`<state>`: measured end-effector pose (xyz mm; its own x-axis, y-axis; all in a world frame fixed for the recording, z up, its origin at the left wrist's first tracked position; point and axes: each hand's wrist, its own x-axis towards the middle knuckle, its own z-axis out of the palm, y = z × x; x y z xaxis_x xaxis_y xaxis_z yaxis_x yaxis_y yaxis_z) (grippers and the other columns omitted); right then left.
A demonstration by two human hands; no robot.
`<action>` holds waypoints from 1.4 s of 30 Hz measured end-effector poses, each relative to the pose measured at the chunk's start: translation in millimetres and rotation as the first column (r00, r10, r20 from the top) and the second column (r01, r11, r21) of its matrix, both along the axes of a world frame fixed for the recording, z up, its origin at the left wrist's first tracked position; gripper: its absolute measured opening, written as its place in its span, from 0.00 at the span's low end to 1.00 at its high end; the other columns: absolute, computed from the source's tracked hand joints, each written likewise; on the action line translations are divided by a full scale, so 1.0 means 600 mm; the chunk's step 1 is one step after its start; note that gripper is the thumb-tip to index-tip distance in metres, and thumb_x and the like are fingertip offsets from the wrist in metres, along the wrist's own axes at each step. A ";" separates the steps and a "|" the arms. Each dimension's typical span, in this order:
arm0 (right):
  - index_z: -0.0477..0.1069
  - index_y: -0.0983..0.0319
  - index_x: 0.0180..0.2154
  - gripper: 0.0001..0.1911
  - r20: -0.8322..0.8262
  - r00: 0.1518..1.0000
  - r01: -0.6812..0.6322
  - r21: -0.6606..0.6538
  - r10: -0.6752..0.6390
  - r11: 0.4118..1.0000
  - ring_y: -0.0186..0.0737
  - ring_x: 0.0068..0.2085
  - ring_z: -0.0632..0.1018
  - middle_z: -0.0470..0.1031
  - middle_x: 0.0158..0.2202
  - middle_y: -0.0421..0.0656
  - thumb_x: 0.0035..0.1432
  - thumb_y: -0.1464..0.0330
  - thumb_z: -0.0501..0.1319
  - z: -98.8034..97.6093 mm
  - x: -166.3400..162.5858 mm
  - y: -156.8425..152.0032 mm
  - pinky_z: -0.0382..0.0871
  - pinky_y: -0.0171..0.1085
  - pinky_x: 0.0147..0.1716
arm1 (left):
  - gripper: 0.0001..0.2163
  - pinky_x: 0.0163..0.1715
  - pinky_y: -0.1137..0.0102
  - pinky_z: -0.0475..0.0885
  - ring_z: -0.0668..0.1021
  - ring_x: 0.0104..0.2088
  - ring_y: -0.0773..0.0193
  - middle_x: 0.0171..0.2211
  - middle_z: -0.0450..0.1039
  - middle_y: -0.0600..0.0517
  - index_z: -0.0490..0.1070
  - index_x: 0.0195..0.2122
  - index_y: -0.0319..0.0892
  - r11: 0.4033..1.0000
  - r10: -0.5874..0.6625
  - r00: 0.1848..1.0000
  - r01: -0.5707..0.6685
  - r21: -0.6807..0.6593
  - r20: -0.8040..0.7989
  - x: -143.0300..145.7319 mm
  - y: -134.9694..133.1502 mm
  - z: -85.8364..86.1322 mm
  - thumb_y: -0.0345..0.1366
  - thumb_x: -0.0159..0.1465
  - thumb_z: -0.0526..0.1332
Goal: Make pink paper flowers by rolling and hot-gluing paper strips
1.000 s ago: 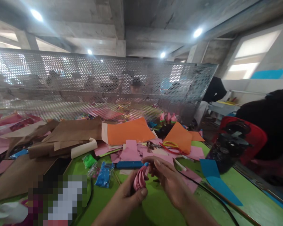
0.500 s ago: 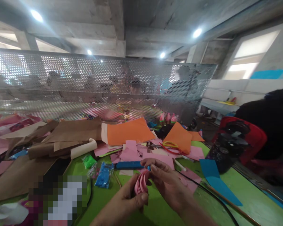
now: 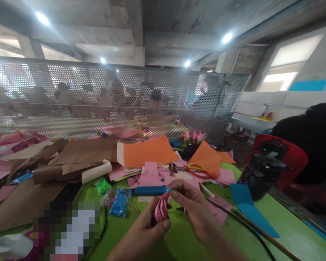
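A small stack of curled pink paper petals [image 3: 161, 209] sits upright between both of my hands, low in the middle of the view. My left hand [image 3: 143, 232] pinches the bottom of the stack with thumb and fingers. My right hand [image 3: 191, 210] is closed with its fingertips on the top edge of the pink petals. Just behind the hands lies a blue bar-shaped tool [image 3: 150, 190] on the green table [image 3: 282, 221].
Pink paper pieces [image 3: 152, 175], orange sheets [image 3: 145, 152], brown paper [image 3: 81, 156], a blue packet [image 3: 119, 202] and red-handled scissors [image 3: 194, 170] litter the table. A black cable [image 3: 244, 226] runs right. A black bottle [image 3: 260, 174] stands right. A perforated metal screen [image 3: 111, 98] rises behind; people sit beyond it.
My right fingers have shifted slightly along the top of the pink stack, and my left thumb has moved a little. Behind the screen, people have moved.
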<state>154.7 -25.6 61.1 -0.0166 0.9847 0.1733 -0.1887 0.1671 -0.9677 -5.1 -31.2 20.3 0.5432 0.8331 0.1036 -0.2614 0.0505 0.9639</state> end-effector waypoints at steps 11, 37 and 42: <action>0.74 0.60 0.32 0.11 0.242 0.969 0.044 0.059 -0.057 0.997 0.35 0.28 0.66 0.66 0.26 0.38 0.53 0.58 0.67 -0.003 0.004 0.003 0.59 0.34 0.27 | 0.18 0.22 0.75 0.65 0.74 0.24 0.68 0.28 0.72 0.56 0.59 0.44 0.44 0.991 -0.056 0.965 0.085 -0.106 0.256 0.001 0.047 -0.043 0.46 0.59 0.63; 0.74 0.58 0.36 0.05 0.598 0.780 -0.110 0.422 -0.186 0.900 0.39 0.37 0.74 0.71 0.34 0.41 0.59 0.73 0.61 -0.006 -0.005 -0.011 0.67 0.36 0.36 | 0.14 0.24 0.76 0.59 0.69 0.24 0.72 0.29 0.68 0.56 0.62 0.44 0.43 0.975 0.222 0.973 -0.223 0.006 0.069 -0.002 0.017 -0.009 0.47 0.66 0.53; 0.73 0.59 0.35 0.06 0.671 0.706 -0.104 0.413 -0.225 0.905 0.39 0.36 0.74 0.70 0.35 0.41 0.59 0.75 0.60 -0.010 -0.008 -0.014 0.67 0.36 0.36 | 0.12 0.27 0.75 0.61 0.68 0.27 0.70 0.31 0.66 0.55 0.64 0.44 0.44 0.958 0.275 0.961 -0.274 0.086 -0.001 -0.002 0.007 0.006 0.46 0.67 0.52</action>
